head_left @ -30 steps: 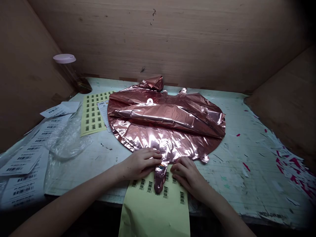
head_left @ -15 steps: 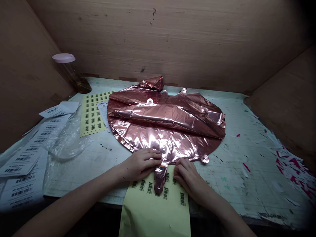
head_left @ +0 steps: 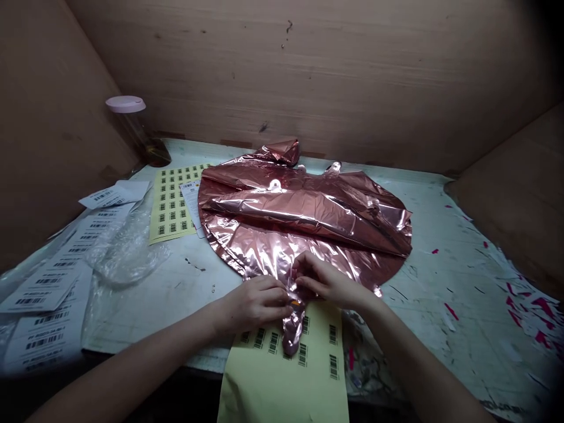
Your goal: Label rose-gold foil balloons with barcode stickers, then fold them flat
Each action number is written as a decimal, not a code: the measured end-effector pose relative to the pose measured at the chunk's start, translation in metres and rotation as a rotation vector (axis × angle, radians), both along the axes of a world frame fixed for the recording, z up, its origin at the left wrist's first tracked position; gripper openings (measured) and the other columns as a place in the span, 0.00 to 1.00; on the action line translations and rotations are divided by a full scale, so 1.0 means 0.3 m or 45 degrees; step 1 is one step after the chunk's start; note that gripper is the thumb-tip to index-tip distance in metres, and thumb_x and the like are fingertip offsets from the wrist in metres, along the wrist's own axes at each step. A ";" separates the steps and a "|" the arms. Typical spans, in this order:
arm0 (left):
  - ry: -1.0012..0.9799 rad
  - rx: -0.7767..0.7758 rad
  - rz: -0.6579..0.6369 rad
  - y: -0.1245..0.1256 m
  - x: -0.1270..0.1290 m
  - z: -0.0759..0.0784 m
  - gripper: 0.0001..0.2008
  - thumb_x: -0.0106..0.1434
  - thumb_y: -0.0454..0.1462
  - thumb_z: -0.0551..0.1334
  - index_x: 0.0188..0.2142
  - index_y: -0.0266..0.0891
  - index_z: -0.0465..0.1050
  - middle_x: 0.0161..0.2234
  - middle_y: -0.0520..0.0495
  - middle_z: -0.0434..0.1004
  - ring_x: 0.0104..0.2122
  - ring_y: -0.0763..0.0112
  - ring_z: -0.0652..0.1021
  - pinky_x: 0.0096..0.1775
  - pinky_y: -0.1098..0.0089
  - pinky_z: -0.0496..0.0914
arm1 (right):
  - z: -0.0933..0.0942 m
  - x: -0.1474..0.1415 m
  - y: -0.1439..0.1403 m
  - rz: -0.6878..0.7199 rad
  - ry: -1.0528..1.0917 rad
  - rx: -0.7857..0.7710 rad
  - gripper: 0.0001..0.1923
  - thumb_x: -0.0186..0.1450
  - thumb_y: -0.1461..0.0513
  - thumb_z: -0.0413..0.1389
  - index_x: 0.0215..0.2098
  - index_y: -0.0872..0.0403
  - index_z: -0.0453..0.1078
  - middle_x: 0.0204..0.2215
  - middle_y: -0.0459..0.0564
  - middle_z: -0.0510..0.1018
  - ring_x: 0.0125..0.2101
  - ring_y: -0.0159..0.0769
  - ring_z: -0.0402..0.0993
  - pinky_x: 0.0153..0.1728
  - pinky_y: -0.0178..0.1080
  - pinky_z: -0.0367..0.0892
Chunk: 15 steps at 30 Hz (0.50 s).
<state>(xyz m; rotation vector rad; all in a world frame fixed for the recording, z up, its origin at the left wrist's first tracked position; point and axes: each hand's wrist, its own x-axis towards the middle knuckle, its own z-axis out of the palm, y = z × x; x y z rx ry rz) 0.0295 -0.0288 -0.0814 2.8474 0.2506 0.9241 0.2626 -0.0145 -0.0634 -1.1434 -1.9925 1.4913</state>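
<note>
Several rose-gold foil balloons (head_left: 282,205) appear to lie flat in a stack on the table, crinkled and shiny. The top one's narrow neck (head_left: 292,338) points toward me, with a small coloured mark near its base. My left hand (head_left: 262,302) has its fingers curled against the left side of that neck. Above the neck, my right hand (head_left: 324,281) has thumb and fingers drawn together at the foil. Under the neck lies a yellow barcode label sheet (head_left: 282,382), hanging over the table's front edge.
At the back left stands a clear cup with a pink lid (head_left: 126,104). Another yellow label sheet (head_left: 170,217), clear plastic wrap (head_left: 126,252) and white barcode strips (head_left: 48,288) lie left. Pink and white scraps (head_left: 533,317) cover the right. Cardboard walls (head_left: 352,76) enclose the table.
My right hand has moved up and left from the label sheet onto the foil above the neck. My left hand stays beside the neck. The whole view has shifted slightly.
</note>
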 end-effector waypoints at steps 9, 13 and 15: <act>0.056 -0.061 0.055 0.001 -0.002 -0.005 0.07 0.66 0.32 0.60 0.41 0.34 0.76 0.48 0.40 0.79 0.52 0.58 0.74 0.54 0.59 0.71 | -0.007 -0.026 0.002 -0.001 -0.266 0.291 0.05 0.67 0.66 0.51 0.41 0.52 0.63 0.38 0.48 0.74 0.36 0.36 0.69 0.36 0.38 0.66; 0.130 -0.110 0.046 -0.001 -0.002 -0.012 0.08 0.67 0.33 0.60 0.42 0.34 0.76 0.50 0.42 0.79 0.57 0.57 0.71 0.60 0.58 0.67 | -0.023 -0.043 -0.005 -0.048 -0.404 0.491 0.07 0.66 0.67 0.53 0.42 0.51 0.64 0.41 0.51 0.72 0.39 0.39 0.69 0.39 0.41 0.66; 0.143 -0.026 0.058 -0.007 -0.002 -0.009 0.10 0.67 0.33 0.59 0.46 0.35 0.75 0.50 0.42 0.79 0.56 0.58 0.73 0.59 0.58 0.69 | -0.024 -0.033 -0.015 -0.180 -0.523 0.584 0.11 0.64 0.66 0.56 0.46 0.52 0.64 0.45 0.54 0.68 0.42 0.43 0.68 0.41 0.44 0.67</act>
